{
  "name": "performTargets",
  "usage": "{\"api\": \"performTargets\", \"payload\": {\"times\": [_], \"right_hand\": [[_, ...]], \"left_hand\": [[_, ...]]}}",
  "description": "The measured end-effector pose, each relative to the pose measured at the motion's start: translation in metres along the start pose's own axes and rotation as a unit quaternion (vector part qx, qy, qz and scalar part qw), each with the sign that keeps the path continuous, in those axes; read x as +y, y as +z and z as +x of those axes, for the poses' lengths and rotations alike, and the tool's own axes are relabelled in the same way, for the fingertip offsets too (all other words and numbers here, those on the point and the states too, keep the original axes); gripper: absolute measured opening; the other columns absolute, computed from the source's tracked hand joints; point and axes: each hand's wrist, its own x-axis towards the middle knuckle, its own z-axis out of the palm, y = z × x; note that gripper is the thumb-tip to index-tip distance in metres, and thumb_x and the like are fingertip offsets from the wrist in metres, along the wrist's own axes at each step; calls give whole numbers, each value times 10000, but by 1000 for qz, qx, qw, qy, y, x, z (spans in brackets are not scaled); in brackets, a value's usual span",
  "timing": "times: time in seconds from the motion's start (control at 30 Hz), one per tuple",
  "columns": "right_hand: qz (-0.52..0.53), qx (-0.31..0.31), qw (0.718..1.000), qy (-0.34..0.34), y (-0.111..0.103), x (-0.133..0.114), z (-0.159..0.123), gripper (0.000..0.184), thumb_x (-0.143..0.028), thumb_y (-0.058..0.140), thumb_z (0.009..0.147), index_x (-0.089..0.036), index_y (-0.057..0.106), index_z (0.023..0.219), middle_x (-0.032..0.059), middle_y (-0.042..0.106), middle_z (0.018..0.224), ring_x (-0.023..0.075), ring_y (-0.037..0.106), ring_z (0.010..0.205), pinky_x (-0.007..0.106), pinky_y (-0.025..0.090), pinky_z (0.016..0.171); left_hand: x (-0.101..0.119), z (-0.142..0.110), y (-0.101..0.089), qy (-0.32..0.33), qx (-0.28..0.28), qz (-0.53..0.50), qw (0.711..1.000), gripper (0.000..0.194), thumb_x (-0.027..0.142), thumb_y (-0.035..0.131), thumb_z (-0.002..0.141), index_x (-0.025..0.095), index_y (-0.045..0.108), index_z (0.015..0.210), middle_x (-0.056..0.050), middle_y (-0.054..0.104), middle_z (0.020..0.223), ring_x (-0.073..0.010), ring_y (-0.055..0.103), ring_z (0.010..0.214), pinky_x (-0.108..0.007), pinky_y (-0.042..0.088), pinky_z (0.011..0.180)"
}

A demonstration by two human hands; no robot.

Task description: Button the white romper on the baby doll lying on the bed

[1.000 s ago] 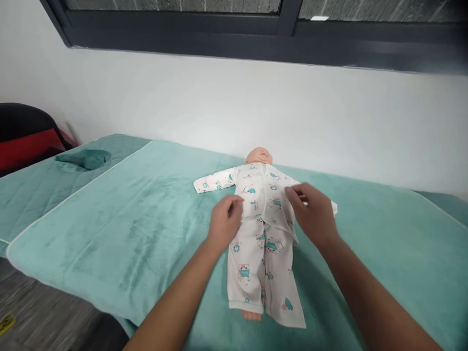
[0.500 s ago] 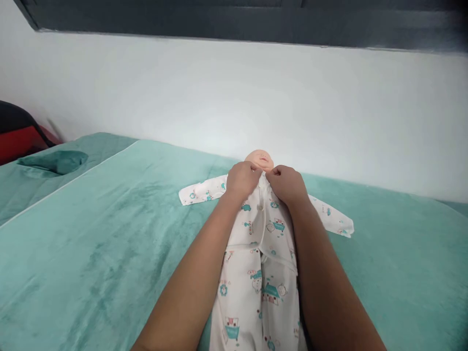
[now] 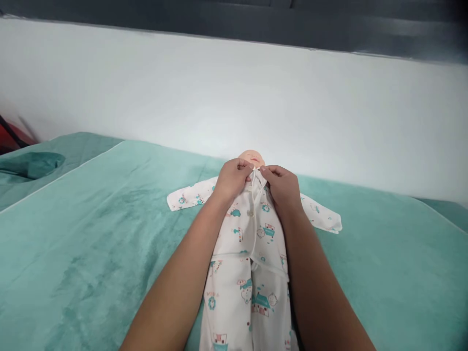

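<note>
Shirt [image 3: 239, 239] lies lengthwise down frame centre; left hand [image 3: 233, 180] and right hand [image 3: 284, 186], equally near, each pinch its collar [image 3: 259, 177].

A doll [image 3: 252, 153] is laid on the bed [image 3: 109, 224], its head set toward the wall [image 3: 219, 97] behind. The trousers [image 3: 228, 307] are overlapped by the shirt [image 3: 244, 239], whose collar [image 3: 259, 178] is flanked by the left hand [image 3: 233, 179] and right hand [image 3: 283, 187].

Got a baby doll [image 3: 251, 156] here, flat on its back on a teal cover [image 3: 109, 243], dressed in a white cartoon-print top [image 3: 238, 222] with sleeves [image 3: 190, 195] spread wide, plus matching pants [image 3: 228, 312].
</note>
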Motion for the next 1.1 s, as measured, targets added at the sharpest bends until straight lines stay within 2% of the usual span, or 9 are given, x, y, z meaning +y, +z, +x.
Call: {"api": "performTargets", "payload": {"times": [0.1,0.3,0.5,0.6,0.7,0.9,1.0,1.1], "right_hand": [[43,4,999,6,2,3,0,245,-406,706,695,-178,710,785,1,661,706,148,551,655,279,441,638],[57,-16,998,-8,3,5,1,192,-341,708,681,-175,722,776,3,677,717,147,564,676,276,449,651],[-13,-34,999,-37,-1,-7,-6,189,-345,716,686,-183,748,780,16,719,781,177,621,766,306,468,743],[-75,-33,996,-46,-2,-14,-12,215,-362,717,698,-191,758,822,23,726,789,185,631,766,314,463,748],[-116,-30,991,-55,-2,-16,-18,255,-371,688,730,-189,759,894,22,720,776,180,624,746,317,454,736],[-131,-68,988,-39,-6,-14,-24,317,-353,673,723,-185,725,987,-1,680,725,157,591,677,297,436,666],[-142,-76,986,-42,-7,-13,-24,330,-337,673,708,-192,703,1004,1,678,750,155,590,690,294,441,672],[-140,-85,986,-39,-7,-13,-24,328,-343,670,704,-199,688,998,-1,666,762,152,582,684,287,440,653]], "left_hand": [[1,-2,1,-27,-6,-75,997,81,209,593,794,159,598,731,9,598,620,-67,419,468,-215,325,477],[-1,-1,3,-48,-11,-101,994,76,192,657,773,142,621,728,-2,621,621,-58,441,483,-204,331,488],[4,-6,0,-43,-21,-120,992,25,133,629,775,126,640,754,-19,646,683,-61,488,537,-199,358,520],[4,-6,-1,-39,-33,-131,990,60,117,597,777,129,640,737,-14,628,668,-69,494,554,-204,364,529],[4,-6,-1,-36,-38,-131,990,79,131,594,784,133,635,716,-6,605,636,-73,486,547,-211,360,528],[8,-11,0,-38,-53,-118,991,110,135,602,776,145,601,666,17,522,559,-79,451,532,-224,336,518],[11,-13,0,-48,-44,-92,994,31,146,617,761,143,644,746,18,519,563,-86,447,528,-239,346,532],[10,-12,0,-59,-40,-57,996,139,174,669,714,149,677,851,-1,568,634,-101,474,548,-253,349,531]]}}
